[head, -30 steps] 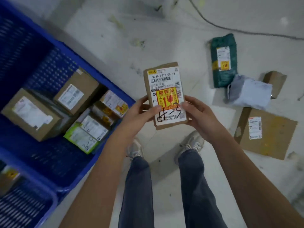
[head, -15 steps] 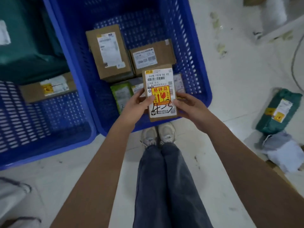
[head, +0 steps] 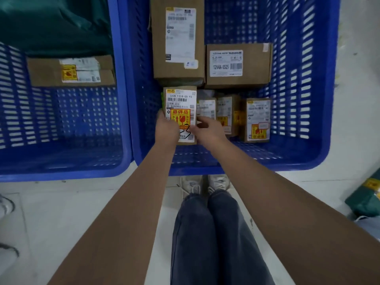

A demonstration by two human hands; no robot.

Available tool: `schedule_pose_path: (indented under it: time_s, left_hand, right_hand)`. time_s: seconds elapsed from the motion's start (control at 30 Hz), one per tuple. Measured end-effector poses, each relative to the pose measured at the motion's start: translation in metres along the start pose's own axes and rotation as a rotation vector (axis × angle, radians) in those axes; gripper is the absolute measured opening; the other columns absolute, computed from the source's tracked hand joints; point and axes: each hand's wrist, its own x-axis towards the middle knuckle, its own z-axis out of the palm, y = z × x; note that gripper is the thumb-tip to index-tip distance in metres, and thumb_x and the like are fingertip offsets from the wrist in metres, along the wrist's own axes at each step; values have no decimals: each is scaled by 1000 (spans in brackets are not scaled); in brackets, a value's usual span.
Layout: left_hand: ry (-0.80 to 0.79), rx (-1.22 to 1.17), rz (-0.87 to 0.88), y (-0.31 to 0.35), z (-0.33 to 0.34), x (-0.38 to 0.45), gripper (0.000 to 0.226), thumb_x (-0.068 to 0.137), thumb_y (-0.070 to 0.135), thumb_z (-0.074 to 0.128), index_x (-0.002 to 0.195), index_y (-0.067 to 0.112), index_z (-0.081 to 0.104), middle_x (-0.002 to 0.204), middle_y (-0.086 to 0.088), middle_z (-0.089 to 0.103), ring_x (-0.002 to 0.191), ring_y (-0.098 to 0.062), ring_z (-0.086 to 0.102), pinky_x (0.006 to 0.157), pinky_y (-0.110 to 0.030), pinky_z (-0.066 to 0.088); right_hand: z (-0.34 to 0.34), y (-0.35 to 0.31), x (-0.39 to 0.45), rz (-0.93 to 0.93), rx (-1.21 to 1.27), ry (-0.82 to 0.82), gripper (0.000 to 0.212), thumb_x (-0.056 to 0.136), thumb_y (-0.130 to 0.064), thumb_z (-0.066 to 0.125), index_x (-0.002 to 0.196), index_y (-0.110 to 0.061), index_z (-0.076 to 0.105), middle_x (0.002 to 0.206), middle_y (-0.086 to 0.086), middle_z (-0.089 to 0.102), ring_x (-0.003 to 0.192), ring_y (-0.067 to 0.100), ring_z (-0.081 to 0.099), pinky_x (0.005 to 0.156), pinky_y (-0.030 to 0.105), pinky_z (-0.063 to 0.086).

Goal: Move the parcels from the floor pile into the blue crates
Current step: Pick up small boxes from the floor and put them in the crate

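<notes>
A small cardboard parcel (head: 181, 99) with a white shipping label and a yellow-red fragile sticker lies low inside the right blue crate (head: 320, 140), at its near left corner. My left hand (head: 166, 128) grips the parcel's left edge. My right hand (head: 209, 130) pinches its right edge, thumb on the label. The parcel sits beside a row of small labelled boxes (head: 257, 120). Whether it rests on the crate floor is hidden by my hands.
Behind it in the same crate stand a tall brown box (head: 176, 38) and a wider box (head: 238, 64). The left blue crate (head: 61, 173) holds a flat brown parcel (head: 70, 70) and a dark green bag (head: 53, 25). A green parcel (head: 366, 198) lies on the floor at right.
I turned from the floor pile to the crates. Both hands carried the parcel forward and down, from above the crate's near rim into the right crate's near left corner.
</notes>
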Motion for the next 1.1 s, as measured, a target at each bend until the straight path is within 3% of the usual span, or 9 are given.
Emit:
schedule_pose_path:
  time_s: [0.13,0.37,0.57,0.7,0.8,0.9,0.97,1.03,1.1]
  left_hand:
    - [67,69,-97,-16,9,43,51,88,-8,28,134,11,40,126,-12,54,112,-27,54,82,-32,45]
    - [38,119,-158,-41,35,83,53,84,-7,31,134,6,43,130,-17,52,118,-32,51,100,-42,45]
    - [61,103,-222,-47,40,101,47,88,-2,31,131,7,47,128,-15,55,111,-30,55,77,-30,43]
    - [70,148,-220,-43,41,98,43,89,-1,34,130,7,47,126,-13,55,104,-26,55,74,-28,41]
    - [72,217,-265,-38,38,90,43,90,4,36,133,5,44,130,-14,53,111,-29,55,78,-29,44]
    - [74,261,-332,-23,35,67,58,92,8,38,147,6,21,146,-14,37,125,-30,47,97,-34,45]
    - [120,317,-300,-9,31,44,57,93,9,41,146,4,21,149,-16,32,130,-31,42,104,-36,39]
    - [150,359,-209,4,30,20,48,91,10,47,137,-1,36,138,-20,44,120,-32,48,96,-36,40]
    - [82,369,-158,20,35,-2,44,90,12,49,131,-3,40,117,-19,50,93,-24,50,79,-33,40]
  right_hand:
    - [30,11,40,14,-93,56,32,88,-14,59,120,-13,64,117,8,67,103,23,62,77,26,47]
    - [40,37,82,139,-171,116,32,87,-11,61,118,-13,65,111,8,70,92,21,64,69,23,49]
    - [38,42,101,171,-291,125,24,84,-9,65,107,-13,69,108,8,70,99,23,64,79,29,52]
    - [35,43,98,217,-266,135,17,83,-15,68,100,-14,68,105,8,69,96,23,63,77,29,51]
    - [24,38,87,247,-224,117,19,83,-20,68,100,-13,65,106,8,67,98,24,62,80,33,54]
    - [4,29,66,317,25,66,12,86,-15,64,98,-13,61,107,12,66,94,26,65,81,40,57]
    - [-17,20,48,406,320,89,11,91,-10,58,101,-13,56,99,12,65,81,23,67,72,36,59]
    - [-44,10,25,462,584,162,11,95,-11,52,106,-13,52,86,6,63,70,16,65,60,26,58]
    - [-72,2,5,459,737,238,12,98,-17,50,108,-12,52,82,6,63,68,16,64,61,27,59]
